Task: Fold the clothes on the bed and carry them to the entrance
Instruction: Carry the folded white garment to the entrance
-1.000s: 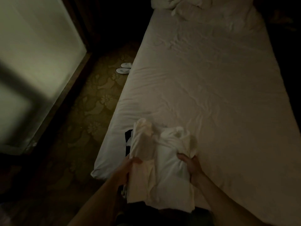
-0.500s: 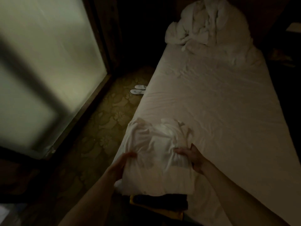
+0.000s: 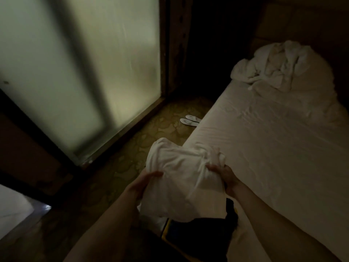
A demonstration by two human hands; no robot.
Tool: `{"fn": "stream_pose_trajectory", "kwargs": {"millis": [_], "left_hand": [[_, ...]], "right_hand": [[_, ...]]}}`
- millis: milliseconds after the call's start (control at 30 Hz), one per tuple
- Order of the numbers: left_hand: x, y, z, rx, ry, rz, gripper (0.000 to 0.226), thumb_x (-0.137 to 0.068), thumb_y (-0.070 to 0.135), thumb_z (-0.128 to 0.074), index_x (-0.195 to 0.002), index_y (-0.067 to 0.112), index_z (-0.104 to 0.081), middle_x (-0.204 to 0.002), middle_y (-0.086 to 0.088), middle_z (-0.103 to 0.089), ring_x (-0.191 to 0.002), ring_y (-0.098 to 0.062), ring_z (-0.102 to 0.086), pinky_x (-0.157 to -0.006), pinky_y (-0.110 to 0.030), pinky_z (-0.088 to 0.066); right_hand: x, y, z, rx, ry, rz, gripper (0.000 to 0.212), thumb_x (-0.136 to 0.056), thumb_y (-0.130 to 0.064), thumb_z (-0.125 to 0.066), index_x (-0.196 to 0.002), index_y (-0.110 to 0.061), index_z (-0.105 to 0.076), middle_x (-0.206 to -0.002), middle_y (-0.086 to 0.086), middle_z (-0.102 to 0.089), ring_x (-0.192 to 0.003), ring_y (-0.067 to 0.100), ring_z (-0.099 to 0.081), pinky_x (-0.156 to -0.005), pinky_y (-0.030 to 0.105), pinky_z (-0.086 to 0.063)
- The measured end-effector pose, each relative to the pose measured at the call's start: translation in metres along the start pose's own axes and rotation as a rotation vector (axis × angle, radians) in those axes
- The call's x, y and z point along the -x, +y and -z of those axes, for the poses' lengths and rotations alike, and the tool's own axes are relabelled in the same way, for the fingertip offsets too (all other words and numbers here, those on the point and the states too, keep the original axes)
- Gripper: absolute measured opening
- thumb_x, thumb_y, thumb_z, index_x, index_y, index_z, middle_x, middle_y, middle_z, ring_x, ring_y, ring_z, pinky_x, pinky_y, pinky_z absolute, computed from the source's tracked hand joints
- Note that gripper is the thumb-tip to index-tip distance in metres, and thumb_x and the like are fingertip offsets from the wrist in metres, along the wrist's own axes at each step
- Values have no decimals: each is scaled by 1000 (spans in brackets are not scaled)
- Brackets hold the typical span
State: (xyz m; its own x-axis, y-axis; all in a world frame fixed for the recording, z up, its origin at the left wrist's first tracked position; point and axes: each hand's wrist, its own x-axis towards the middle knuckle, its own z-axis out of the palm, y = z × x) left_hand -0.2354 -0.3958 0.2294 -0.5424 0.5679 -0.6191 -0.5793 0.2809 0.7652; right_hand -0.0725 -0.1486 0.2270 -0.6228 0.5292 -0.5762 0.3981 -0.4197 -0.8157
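Note:
A stack of folded clothes hangs in front of me past the bed's left edge. The top piece is a folded white garment (image 3: 181, 178); under it lies a dark garment (image 3: 205, 229) with a yellow edge. My left hand (image 3: 143, 183) grips the stack's left side, thumb on top. My right hand (image 3: 224, 176) grips its right side. The bed (image 3: 273, 148) with its white sheet stretches away on the right.
A crumpled white duvet (image 3: 283, 70) is heaped at the bed's far end. A pair of white slippers (image 3: 189, 119) lies on the patterned carpet (image 3: 143, 146) beside the bed. A frosted glass panel (image 3: 85, 72) in a dark wooden frame stands at the left.
Both hands have lifted the stack off the bed and swung it left over the carpet. My view has turned left and up toward the glass panel.

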Motion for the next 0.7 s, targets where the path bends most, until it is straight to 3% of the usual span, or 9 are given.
{"fn": "stream_pose_trajectory", "kwargs": {"millis": [167,267,400,467,533,633,700], "left_hand": [[14,14,44,-7,-41,-57,73,-75,24,-79,-136,28,-40,-125,-1,-55,-110,-22,-56,-74,-35,-51],[16,14,58,-56,-66,-47,81,-71,25,-83,-140,23,-40,-126,-1,-57,-112,-22,-57,-80,-36,-51],[15,11,56,-89,-139,-2,61,-77,18,-79,-125,30,-45,-115,3,-60,-102,-17,-61,-69,-29,-53],[12,4,54,-80,-139,33,62,-77,16,-78,-128,29,-46,-114,1,-62,-101,-19,-62,-68,-31,-53],[8,-3,50,-89,-130,54,61,-77,12,-77,-129,24,-47,-111,-1,-62,-98,-20,-62,-68,-32,-52],[-4,-19,45,-110,-113,90,70,-74,11,-79,-136,18,-47,-110,0,-62,-99,-21,-61,-71,-34,-52],[-15,-33,43,-147,-80,103,77,-71,11,-80,-139,19,-46,-108,2,-61,-99,-21,-60,-73,-34,-51]], "right_hand": [[18,-12,-43,53,0,13,102,-40,-42,-95,-129,-11,-57,-119,11,-68,-107,34,-65,-89,53,-55],[24,1,-55,59,55,25,115,-32,-44,-98,-133,-11,-54,-122,10,-66,-107,34,-65,-88,54,-56],[25,25,-54,48,163,35,134,-23,-51,-97,-140,-11,-46,-130,10,-60,-111,35,-61,-88,54,-55],[27,37,-48,44,193,58,135,-26,-54,-96,-144,-14,-43,-135,8,-57,-115,33,-59,-91,54,-53],[34,43,-47,51,210,52,127,-33,-50,-96,-143,-14,-44,-134,9,-58,-114,31,-60,-92,50,-53],[34,55,-44,85,213,13,96,-63,-28,-89,-144,-11,-41,-134,10,-56,-113,28,-58,-87,38,-51],[22,73,-40,108,221,-24,95,-69,-24,-87,-147,-10,-35,-139,11,-51,-118,30,-54,-89,37,-48]]}}
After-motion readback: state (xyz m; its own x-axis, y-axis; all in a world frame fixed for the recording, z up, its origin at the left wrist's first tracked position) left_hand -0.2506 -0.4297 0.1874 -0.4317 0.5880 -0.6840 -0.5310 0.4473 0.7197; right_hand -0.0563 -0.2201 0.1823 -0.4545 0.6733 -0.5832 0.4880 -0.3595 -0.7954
